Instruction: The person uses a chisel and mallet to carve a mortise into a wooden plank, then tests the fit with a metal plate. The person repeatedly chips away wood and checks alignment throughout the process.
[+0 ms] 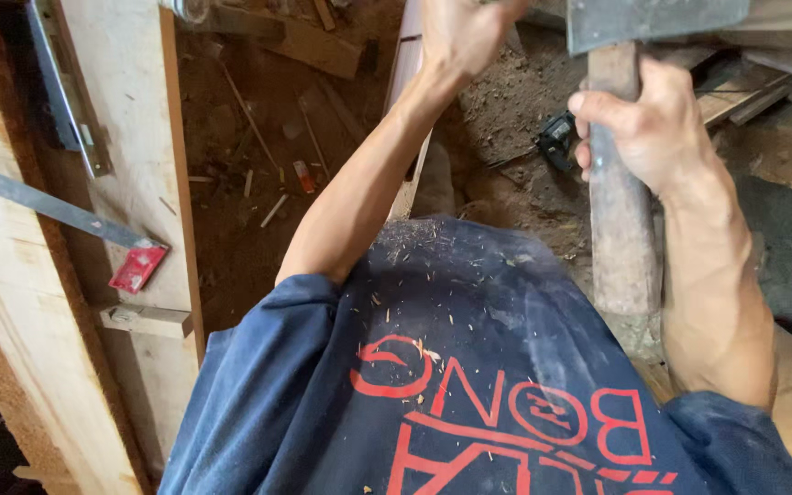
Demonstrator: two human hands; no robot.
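Observation:
My right hand (pixel 650 128) grips the worn wooden handle (pixel 618 220) of a hatchet just below its grey metal head (pixel 653 20), which sits at the top edge of the view. My left hand (pixel 460 32) reaches forward and closes around a long narrow strip of wood (pixel 405 73) that runs away from me over the dirt floor. My dark blue shirt (pixel 469 367), dusted with wood chips, fills the lower middle.
Pale wooden planks (pixel 130 137) lie at the left with a metal square and its red end (pixel 139 266) across them. Wood scraps and splinters litter the brown dirt floor (pixel 258 183). A small black tool (pixel 556 137) lies near the hatchet handle. More boards are stacked at top right.

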